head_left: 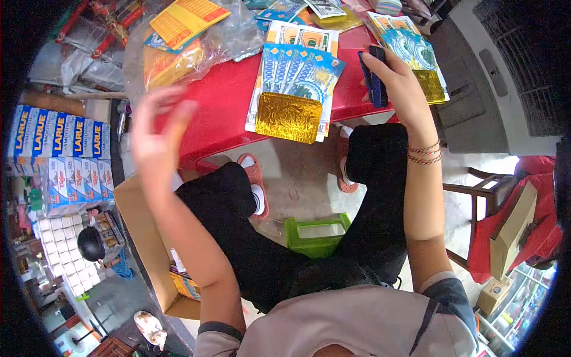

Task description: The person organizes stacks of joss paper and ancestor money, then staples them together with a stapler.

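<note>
My right hand (399,83) is wrapped around a dark blue stapler (377,80) above the right side of the red table. To its left lies a bundle of paper play money: blue notes (303,71) fanned over white and orange sheets, with a gold foil sheet (289,117) at the near end. A similar bundle (410,50) with its own gold foil (429,86) is partly hidden behind my right hand. My left hand (159,128), blurred by motion, is raised over the table's left edge, its thumb and fingers apart with nothing visible between them.
The red table (223,101) also bears a plastic bag (202,68) and yellow-red printed papers (187,21). A cardboard box (143,238) stands by my left arm. Beer cartons (59,137) are stacked at left. A green stool (315,235) is between my legs; a wooden chair (485,190) stands right.
</note>
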The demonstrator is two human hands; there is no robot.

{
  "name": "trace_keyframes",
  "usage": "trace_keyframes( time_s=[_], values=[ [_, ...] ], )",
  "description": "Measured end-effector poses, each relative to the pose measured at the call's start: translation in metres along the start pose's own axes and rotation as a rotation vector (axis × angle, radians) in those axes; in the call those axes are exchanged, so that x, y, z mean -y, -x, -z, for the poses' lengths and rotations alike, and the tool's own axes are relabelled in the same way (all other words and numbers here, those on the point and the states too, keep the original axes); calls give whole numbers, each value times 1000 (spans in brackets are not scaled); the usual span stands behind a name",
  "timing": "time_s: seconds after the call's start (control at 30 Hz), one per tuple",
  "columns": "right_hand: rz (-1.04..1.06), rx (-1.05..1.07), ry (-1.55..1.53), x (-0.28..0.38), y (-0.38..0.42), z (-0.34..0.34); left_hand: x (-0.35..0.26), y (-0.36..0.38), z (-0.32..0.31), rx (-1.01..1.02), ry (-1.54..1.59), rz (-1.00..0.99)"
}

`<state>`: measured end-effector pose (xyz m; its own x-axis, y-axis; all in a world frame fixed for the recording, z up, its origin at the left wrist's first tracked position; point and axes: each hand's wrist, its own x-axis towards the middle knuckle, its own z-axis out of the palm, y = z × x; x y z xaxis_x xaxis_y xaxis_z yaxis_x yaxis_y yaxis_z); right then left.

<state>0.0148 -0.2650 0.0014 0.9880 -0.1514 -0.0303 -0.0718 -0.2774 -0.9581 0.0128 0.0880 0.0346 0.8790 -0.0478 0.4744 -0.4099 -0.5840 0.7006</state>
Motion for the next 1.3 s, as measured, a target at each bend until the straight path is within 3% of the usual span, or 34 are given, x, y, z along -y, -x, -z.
trace_keyframes(
  time_s=[0.07, 0.17, 0.27, 0.63, 0.83, 0.9, 1.03, 1.1, 1.13, 1.17, 1.3],
  values=[
    [33, -1, 29, 3, 4, -1, -21, 6, -21, 327, -163, -305],
    [11, 28, -61, 12, 13, -2, -22, 22, -42, 483, -113, -355],
    [-23, 16, -26, 6, 11, -2, -10, 37, -55, 458, -163, -479],
    [-161, 231, -15, 18, 17, -21, 5, 41, -73, 373, -113, -419],
    [-69, 192, 106, 15, 17, -24, -5, 38, -73, 448, -231, -407],
    [150, 87, 295, 9, 14, -22, -4, 38, -74, 458, -241, -395],
    [274, 22, 190, 23, 30, -30, -3, 36, -74, 449, -240, -407],
    [240, 61, 152, 34, 44, -38, -4, 36, -73, 454, -238, -415],
    [129, 113, 110, 39, 51, -43, -4, 35, -73, 456, -232, -412],
    [265, 160, 90, 26, 49, -49, -5, 35, -73, 460, -226, -409],
    [177, 399, 283, 36, 67, -67, -4, 35, -72, 447, -208, -416]
  ],
)
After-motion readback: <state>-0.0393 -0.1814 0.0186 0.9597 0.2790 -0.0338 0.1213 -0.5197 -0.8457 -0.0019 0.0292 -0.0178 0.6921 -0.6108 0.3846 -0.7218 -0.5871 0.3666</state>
